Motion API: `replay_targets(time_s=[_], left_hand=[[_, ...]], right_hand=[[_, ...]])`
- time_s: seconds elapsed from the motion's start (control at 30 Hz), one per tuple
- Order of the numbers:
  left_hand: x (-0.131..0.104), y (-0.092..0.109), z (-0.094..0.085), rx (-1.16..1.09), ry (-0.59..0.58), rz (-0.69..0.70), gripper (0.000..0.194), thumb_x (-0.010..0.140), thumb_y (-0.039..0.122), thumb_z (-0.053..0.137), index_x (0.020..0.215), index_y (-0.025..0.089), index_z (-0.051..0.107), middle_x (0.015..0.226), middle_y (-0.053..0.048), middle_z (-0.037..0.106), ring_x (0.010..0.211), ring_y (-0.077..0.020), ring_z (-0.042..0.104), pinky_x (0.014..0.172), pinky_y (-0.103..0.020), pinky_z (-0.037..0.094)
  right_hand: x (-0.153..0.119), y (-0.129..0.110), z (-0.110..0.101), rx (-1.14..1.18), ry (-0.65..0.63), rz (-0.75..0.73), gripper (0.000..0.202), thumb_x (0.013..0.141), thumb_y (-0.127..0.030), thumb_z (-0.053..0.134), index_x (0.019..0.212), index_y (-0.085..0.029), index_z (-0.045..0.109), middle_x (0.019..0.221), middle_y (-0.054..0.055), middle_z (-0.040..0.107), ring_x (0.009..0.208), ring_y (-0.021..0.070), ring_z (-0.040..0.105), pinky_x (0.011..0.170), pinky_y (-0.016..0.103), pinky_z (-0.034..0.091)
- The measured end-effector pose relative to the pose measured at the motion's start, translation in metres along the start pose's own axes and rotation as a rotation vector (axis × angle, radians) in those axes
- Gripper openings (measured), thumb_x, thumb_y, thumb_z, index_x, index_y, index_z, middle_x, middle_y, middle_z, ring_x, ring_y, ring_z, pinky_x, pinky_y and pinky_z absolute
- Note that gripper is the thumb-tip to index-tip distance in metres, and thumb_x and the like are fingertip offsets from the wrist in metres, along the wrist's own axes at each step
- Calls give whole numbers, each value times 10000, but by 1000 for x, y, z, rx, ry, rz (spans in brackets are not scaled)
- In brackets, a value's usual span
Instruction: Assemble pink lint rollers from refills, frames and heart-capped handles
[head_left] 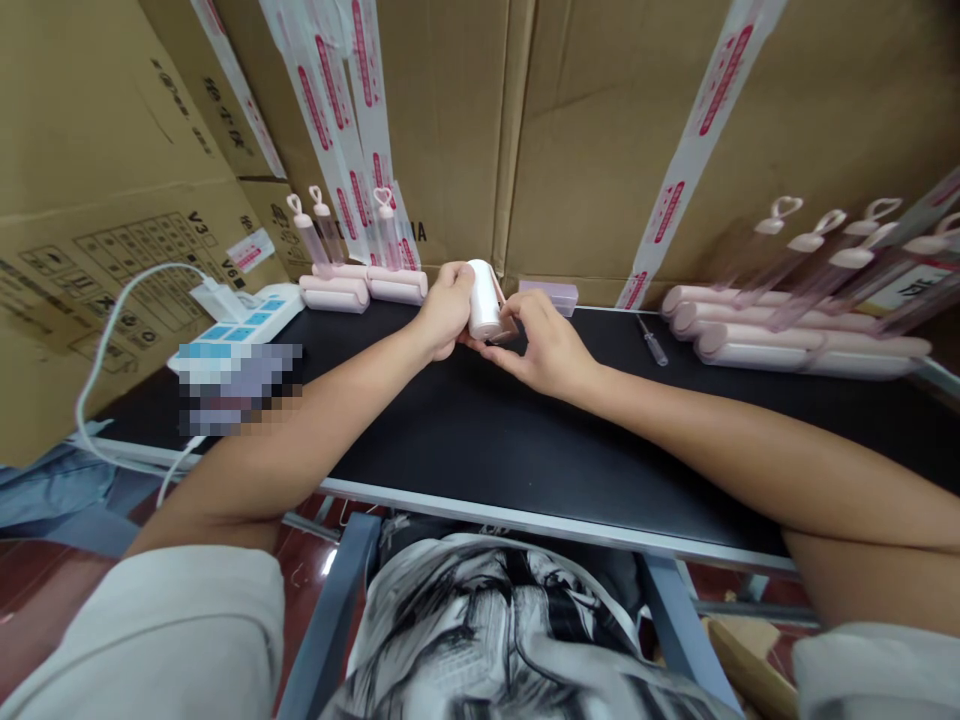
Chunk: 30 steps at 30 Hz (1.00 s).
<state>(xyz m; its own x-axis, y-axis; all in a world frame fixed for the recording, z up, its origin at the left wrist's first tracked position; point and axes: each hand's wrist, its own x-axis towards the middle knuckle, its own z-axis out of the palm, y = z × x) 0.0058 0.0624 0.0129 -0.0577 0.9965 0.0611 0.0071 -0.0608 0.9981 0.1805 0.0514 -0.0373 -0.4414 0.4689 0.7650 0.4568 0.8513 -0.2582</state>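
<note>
A white cylindrical case (pixel 484 297) with a thin pink part along its right side is held up over the far edge of the black worktop. My left hand (pixel 448 310) is closed around its left side, with the thumb near the top. At its right and lower side, my right hand (pixel 546 338) grips the pink part with curled fingers, the thumb reaching under the case. The fingertips of both hands come close together beneath it. Just behind the right hand lies a small pale purple block (pixel 551 296).
Pink-and-white cases (pixel 334 293) with clear heart-topped tubes (pixel 386 230) stand at the back left. More such cases (pixel 814 345) are stacked at right, near a small screwdriver (pixel 652 342). A white power strip (pixel 238 328) with a cable sits left. Cardboard (pixel 592 130) walls the back.
</note>
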Motion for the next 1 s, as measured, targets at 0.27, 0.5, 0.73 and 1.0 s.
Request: replay_targets(time_s=[0.27,0.5,0.73,1.0], left_hand=[[0,1,5,-83,134,83,261,1159,498,406,1307,300,490,961,-1,629,734,-161,662,659,-288,588],[1,-8,14,-109,266,280,185,1178,400,445,1135,239,525,945,-3,604,830,-139,627,721,-241,523],[-1,-14,9,-166,146,581,514,957,560,823,1237,249,524,1088,-41,655,913,-184,712,767,-290,572],[-2,-11,11,-207,177,621,481,972,512,787,1309,249,566,1058,-57,651,990,-245,743,836,-358,591]], right_hand=[[3,5,0,166,3,189,450,893,-592,813,1050,-270,541,1368,155,607,1107,312,695,886,521,671],[4,2,2,172,82,134,456,909,-584,808,926,-267,481,1337,160,634,1072,295,660,796,463,649],[9,6,-13,21,194,-128,457,920,-614,813,904,-262,522,1342,165,659,1205,343,654,889,516,639],[11,4,-19,-54,198,-159,457,937,-634,782,860,-264,526,1283,152,687,1185,359,672,889,540,636]])
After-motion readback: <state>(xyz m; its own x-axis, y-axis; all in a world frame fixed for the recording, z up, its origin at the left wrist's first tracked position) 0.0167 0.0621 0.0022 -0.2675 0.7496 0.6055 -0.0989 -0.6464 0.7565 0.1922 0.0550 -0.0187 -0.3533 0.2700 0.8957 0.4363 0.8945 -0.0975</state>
